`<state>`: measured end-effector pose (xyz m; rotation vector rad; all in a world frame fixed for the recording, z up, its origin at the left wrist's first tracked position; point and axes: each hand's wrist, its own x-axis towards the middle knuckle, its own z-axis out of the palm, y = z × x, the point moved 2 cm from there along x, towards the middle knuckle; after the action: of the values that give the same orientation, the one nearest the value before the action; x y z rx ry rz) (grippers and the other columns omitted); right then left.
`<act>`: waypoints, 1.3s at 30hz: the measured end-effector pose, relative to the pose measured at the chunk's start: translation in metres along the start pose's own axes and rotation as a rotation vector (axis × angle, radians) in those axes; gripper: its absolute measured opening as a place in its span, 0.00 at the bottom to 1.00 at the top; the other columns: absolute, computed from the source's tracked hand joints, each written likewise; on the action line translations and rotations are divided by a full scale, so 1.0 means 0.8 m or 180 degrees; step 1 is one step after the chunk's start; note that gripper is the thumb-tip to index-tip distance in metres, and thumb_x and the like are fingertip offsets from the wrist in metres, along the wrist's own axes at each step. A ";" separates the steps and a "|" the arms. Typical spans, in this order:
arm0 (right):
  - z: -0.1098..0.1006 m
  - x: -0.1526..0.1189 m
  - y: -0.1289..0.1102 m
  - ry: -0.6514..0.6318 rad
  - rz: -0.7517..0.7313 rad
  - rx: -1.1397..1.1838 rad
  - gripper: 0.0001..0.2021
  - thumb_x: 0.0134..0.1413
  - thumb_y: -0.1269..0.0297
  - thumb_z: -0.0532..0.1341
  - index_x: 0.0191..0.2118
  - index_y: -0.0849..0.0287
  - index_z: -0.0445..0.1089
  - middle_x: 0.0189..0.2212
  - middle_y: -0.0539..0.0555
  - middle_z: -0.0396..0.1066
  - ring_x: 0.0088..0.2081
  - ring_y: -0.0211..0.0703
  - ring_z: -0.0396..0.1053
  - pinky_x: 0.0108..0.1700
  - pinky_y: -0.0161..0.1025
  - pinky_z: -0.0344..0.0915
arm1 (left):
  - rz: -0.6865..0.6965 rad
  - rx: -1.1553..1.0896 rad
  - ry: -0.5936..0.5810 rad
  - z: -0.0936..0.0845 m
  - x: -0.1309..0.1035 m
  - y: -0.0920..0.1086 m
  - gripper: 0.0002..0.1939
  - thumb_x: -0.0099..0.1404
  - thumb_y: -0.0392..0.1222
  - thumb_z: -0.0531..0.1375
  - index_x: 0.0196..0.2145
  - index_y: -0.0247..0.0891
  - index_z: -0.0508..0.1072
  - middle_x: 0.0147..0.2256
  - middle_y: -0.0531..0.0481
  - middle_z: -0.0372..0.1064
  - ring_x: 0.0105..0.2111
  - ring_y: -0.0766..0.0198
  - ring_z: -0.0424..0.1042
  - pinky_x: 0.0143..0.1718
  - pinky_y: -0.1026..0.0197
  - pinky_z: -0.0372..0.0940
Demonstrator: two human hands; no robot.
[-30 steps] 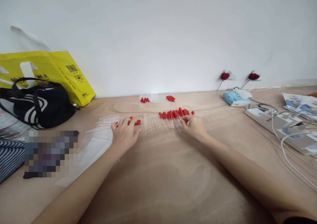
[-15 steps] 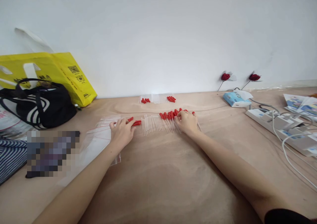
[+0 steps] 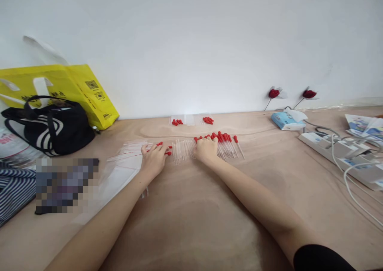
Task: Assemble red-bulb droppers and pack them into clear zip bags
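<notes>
My left hand (image 3: 154, 157) is curled over several red rubber dropper bulbs (image 3: 168, 153), which poke out between its fingers beside a clear plastic bag (image 3: 119, 171). Right of it lies a row of clear thin dropper tubes (image 3: 181, 151) without bulbs. At that row's right end my right hand (image 3: 206, 150) is closed, its fingertips hidden beneath the knuckles. Red bulbs show just behind its knuckles. Droppers with red bulbs (image 3: 223, 137) lie side by side to its right, tubes toward me. One dropper (image 3: 238, 146) lies a little apart at the far right.
Small clear bags with red bulbs (image 3: 208, 120) lie by the wall. At left are a yellow bag (image 3: 101, 99), a black bag (image 3: 67, 129) and a blurred-out object (image 3: 67, 187). On the right stand a tissue pack (image 3: 287, 120), a power strip (image 3: 338, 155) with cables, and two artificial roses (image 3: 309, 93).
My right hand has moved left along the red-bulbed droppers, uncovering those at the right end. My left hand stays by the red bulbs, shifted slightly. The camera view has turned a little.
</notes>
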<state>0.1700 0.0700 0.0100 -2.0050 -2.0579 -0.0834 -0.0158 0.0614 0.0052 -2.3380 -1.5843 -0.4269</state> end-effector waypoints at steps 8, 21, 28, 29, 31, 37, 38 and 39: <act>0.003 0.012 -0.005 -0.0382 0.0285 0.0089 0.12 0.46 0.65 0.54 0.35 0.63 0.70 0.36 0.63 0.70 0.41 0.51 0.63 0.46 0.49 0.44 | -0.0045 -0.0280 0.0260 -0.017 -0.001 0.012 0.07 0.60 0.33 0.51 0.33 0.39 0.68 0.37 0.45 0.69 0.42 0.55 0.65 0.45 0.48 0.47; -0.008 -0.009 0.029 0.0146 0.0016 0.0070 0.13 0.52 0.64 0.51 0.28 0.62 0.71 0.31 0.61 0.71 0.38 0.48 0.63 0.40 0.45 0.46 | 0.0787 -0.1864 -0.0241 -0.025 -0.042 0.096 0.05 0.59 0.34 0.49 0.32 0.40 0.62 0.31 0.53 0.68 0.33 0.64 0.67 0.51 0.51 0.49; -0.016 -0.088 0.098 0.0499 -0.1158 0.0918 0.11 0.54 0.60 0.54 0.33 0.53 0.72 0.29 0.52 0.69 0.34 0.40 0.60 0.38 0.40 0.48 | 0.0534 -0.1922 -0.0456 -0.017 -0.049 0.097 0.05 0.55 0.34 0.51 0.31 0.39 0.62 0.29 0.55 0.67 0.33 0.63 0.67 0.50 0.47 0.48; -0.015 -0.098 0.104 0.0466 -0.1304 0.1007 0.10 0.54 0.59 0.54 0.34 0.52 0.72 0.29 0.51 0.69 0.34 0.39 0.60 0.38 0.40 0.48 | 0.0536 -0.1927 -0.0442 -0.017 -0.049 0.097 0.05 0.54 0.34 0.52 0.31 0.39 0.63 0.30 0.54 0.67 0.34 0.63 0.67 0.50 0.47 0.49; -0.013 -0.110 0.111 0.0394 -0.1507 0.1117 0.09 0.53 0.59 0.55 0.35 0.51 0.73 0.29 0.51 0.69 0.34 0.40 0.60 0.39 0.40 0.49 | 0.0558 -0.1931 -0.0402 -0.018 -0.049 0.097 0.07 0.54 0.34 0.53 0.33 0.39 0.64 0.32 0.52 0.69 0.36 0.62 0.67 0.49 0.48 0.50; -0.008 -0.114 0.104 0.0356 -0.1612 0.1194 0.09 0.50 0.59 0.59 0.37 0.51 0.72 0.31 0.52 0.69 0.35 0.40 0.61 0.39 0.41 0.52 | 0.0580 -0.1672 -0.0267 -0.015 -0.048 0.098 0.11 0.58 0.42 0.55 0.38 0.41 0.71 0.39 0.47 0.70 0.41 0.56 0.67 0.46 0.48 0.53; -0.007 -0.113 0.102 0.0360 -0.1596 0.1232 0.09 0.49 0.59 0.59 0.37 0.51 0.72 0.31 0.52 0.69 0.35 0.40 0.61 0.39 0.41 0.52 | 0.0597 -0.1628 -0.0250 -0.013 -0.048 0.099 0.10 0.58 0.43 0.54 0.37 0.41 0.72 0.39 0.48 0.71 0.41 0.56 0.67 0.46 0.47 0.53; -0.006 -0.112 0.099 0.0361 -0.1575 0.1281 0.08 0.49 0.59 0.59 0.36 0.51 0.73 0.31 0.52 0.69 0.35 0.40 0.61 0.39 0.41 0.52 | 0.0629 -0.1600 -0.0244 -0.013 -0.048 0.100 0.10 0.59 0.43 0.54 0.36 0.42 0.73 0.39 0.48 0.71 0.40 0.57 0.67 0.45 0.47 0.53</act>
<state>0.2500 -0.0148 -0.0176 -1.2104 -2.2319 0.1120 0.0447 -0.0036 -0.0062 -2.8787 -1.3769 -0.7708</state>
